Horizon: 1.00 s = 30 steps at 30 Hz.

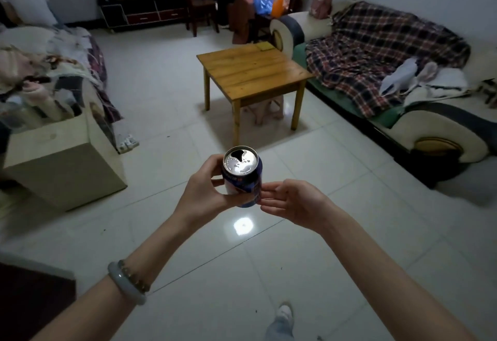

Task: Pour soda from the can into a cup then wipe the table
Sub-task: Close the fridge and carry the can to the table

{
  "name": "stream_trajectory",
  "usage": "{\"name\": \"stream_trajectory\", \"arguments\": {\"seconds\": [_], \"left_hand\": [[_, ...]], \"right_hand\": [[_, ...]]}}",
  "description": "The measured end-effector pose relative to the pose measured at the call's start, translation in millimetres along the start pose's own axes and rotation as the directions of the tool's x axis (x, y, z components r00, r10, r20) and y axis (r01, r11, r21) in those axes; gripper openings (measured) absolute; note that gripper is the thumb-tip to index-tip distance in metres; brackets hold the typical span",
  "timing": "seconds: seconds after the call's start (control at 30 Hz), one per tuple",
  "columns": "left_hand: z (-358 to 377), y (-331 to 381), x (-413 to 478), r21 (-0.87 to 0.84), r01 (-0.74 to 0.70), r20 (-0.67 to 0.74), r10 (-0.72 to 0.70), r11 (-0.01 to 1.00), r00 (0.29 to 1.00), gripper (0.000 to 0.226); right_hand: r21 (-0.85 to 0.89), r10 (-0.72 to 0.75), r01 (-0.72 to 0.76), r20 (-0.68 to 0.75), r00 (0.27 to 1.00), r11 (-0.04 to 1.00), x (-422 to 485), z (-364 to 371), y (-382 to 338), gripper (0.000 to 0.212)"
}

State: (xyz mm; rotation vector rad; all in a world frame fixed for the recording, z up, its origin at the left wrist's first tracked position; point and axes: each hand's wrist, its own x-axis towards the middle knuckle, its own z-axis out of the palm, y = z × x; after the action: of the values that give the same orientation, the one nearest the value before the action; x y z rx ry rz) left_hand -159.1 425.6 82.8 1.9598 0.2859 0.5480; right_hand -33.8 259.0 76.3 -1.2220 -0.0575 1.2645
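Blue soda can (245, 185), opened, gripped in left hand (204, 192); right hand (293, 203) fingers slack beside it. Next, likely: reach table (252, 69), find cup.

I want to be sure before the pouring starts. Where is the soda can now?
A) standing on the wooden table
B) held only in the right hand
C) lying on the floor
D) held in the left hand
D: the left hand curls round the can, the right hand lies open beside it, and the wooden table stands apart ahead.
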Motion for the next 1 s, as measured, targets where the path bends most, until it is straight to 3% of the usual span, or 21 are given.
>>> {"name": "stream_trajectory", "arguments": {"seconds": [0.43, 0.7, 1.0], "left_hand": [[173, 17, 146, -0.042, -0.041, 0.119, 0.046, 0.998, 0.992, 0.069], [228, 2, 239, -0.037, -0.054, 0.195, 0.061, 0.998, 0.979, 0.070], [264, -35, 391, -0.020, -0.091, 0.192, 0.093, 0.996, 0.977, 0.072]], "right_hand": [[0.090, -0.049, 0.062, -0.136, 0.989, 0.994, 8, -184, -105, 0.032], [0.148, -0.038, 0.067, -0.185, 0.982, 0.987, 59, -255, -163, 0.036], [0.179, -0.046, 0.071, -0.138, 0.989, 0.981, 158, -320, -272, 0.035]]}}
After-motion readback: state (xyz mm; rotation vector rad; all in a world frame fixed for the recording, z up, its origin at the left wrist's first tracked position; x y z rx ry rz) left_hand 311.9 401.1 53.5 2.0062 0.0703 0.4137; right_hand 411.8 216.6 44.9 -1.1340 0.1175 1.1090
